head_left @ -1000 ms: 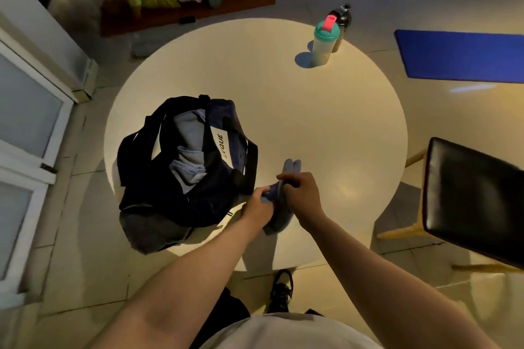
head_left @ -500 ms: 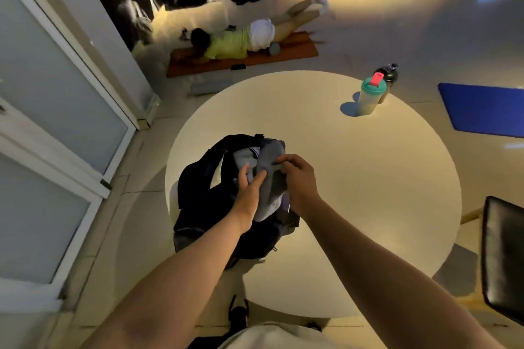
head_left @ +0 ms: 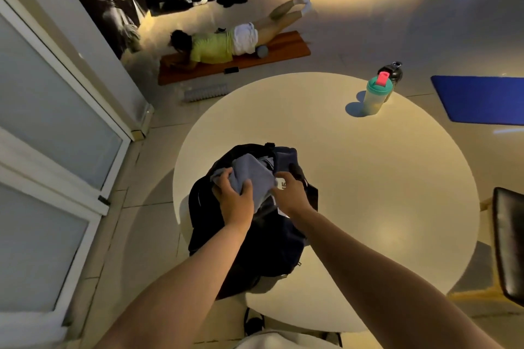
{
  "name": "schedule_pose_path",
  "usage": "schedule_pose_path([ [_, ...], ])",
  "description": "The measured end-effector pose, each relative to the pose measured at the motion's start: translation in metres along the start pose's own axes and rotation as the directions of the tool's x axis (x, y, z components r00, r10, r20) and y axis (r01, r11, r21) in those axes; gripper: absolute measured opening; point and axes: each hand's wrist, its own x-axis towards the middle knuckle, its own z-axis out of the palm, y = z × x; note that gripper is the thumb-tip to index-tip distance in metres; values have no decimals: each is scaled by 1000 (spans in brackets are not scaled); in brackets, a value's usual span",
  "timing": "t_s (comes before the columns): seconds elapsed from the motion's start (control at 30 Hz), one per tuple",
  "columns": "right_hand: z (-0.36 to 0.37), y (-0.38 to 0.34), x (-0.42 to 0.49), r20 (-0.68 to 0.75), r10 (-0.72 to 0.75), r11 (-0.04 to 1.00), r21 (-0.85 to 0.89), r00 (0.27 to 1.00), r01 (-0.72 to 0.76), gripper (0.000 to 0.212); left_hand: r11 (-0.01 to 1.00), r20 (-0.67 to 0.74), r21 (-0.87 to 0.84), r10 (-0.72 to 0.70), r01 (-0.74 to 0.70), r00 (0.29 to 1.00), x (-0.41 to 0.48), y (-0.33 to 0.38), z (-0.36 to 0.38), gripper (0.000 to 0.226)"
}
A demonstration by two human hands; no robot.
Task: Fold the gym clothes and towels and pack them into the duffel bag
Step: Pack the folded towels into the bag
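A dark navy duffel bag (head_left: 272, 246) lies open on the left side of the round white table (head_left: 382, 193). A folded grey-blue cloth (head_left: 253, 176) sits in the bag's mouth. My left hand (head_left: 235, 198) grips the cloth's near left part, fingers curled over it. My right hand (head_left: 289, 191) holds its right edge, against the bag's rim. More grey fabric (head_left: 268, 162) shows deeper in the bag, partly hidden by the cloth.
A shaker bottle (head_left: 375, 95) with a teal lid stands at the table's far right, a black bottle (head_left: 394, 72) behind it. A black chair (head_left: 509, 244) is at the right. White doors (head_left: 42, 150) are on the left. People lie on floor mats (head_left: 232, 59) beyond the table.
Both hands carried the grey-blue cloth from the table's near edge over to the bag and lowered it into the opening. The view has tilted up and left.
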Motion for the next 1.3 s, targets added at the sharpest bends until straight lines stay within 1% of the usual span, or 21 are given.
schedule_pose_path([
  [0.1,11,11,6,100,37,959,-285,994,-7,30,992,87,53,-118,114,989,6,-16,4,56],
  [0.13,13,14,6,133,56,941,-340,989,-7,30,990,127,65,-133,125,983,6,-20,5,58],
  [0.23,20,24,3,125,80,935,-353,989,-31,35,983,284,150,-141,101,948,4,-25,4,66],
  [0.3,24,32,7,67,28,937,-349,997,-3,34,949,342,315,-123,9,931,3,-31,4,82],
  [0.37,25,28,3,38,17,953,-304,999,-5,39,867,318,483,-43,-123,947,1,-38,2,99],
  [0.43,25,26,-2,20,5,957,-290,1000,1,47,777,291,559,143,-290,946,-2,-44,-2,106],
  [0.5,24,30,-3,13,16,943,-331,1000,-11,54,645,317,600,352,-473,881,-4,-47,-4,105],
  [0.53,24,31,-5,7,16,934,-357,1000,-13,57,575,357,619,401,-535,844,-4,-47,-5,102],
  [0.57,24,32,-6,1,16,928,-371,1000,-14,58,505,415,644,401,-575,817,-3,-46,-7,100],
  [0.63,26,32,-8,1,20,917,-397,1000,-18,61,404,522,693,291,-597,802,-3,-48,-7,96],
  [0.67,27,31,-9,8,31,907,-421,1000,-25,63,408,534,706,229,-579,814,-4,-51,-7,92],
  [0.7,28,31,-9,17,40,895,-444,999,-28,64,458,516,707,188,-539,836,-4,-53,-7,86],
  [0.8,28,29,-11,35,20,863,-505,999,1,69,740,404,563,144,-369,903,2,-58,-9,66],
  [0.83,28,30,-11,42,8,866,-500,999,14,67,811,380,488,134,-322,915,5,-58,-10,59],
  [0.9,28,30,-10,44,-14,910,-414,999,31,56,900,339,354,132,-256,932,11,-53,-15,42],
  [0.97,30,30,-10,23,-51,938,-343,998,56,47,946,287,255,125,-201,950,15,-45,-22,32],
  [1.0,31,29,-11,14,-81,936,-343,997,81,44,957,283,221,120,-186,952,17,-42,-23,33],
  [1.07,33,28,-14,18,-155,929,-337,988,152,42,969,341,183,94,-164,935,19,-39,-23,45],
  [1.13,34,28,-16,37,-222,931,-290,974,223,40,980,427,162,34,-114,904,20,-42,-20,59],
  [1.17,35,28,-16,45,-241,928,-282,970,243,40,985,446,156,0,-77,895,19,-44,-18,62],
  [1.3,34,29,-11,74,-245,882,-398,967,254,41,996,390,92,-51,17,920,12,-50,-14,41],
])
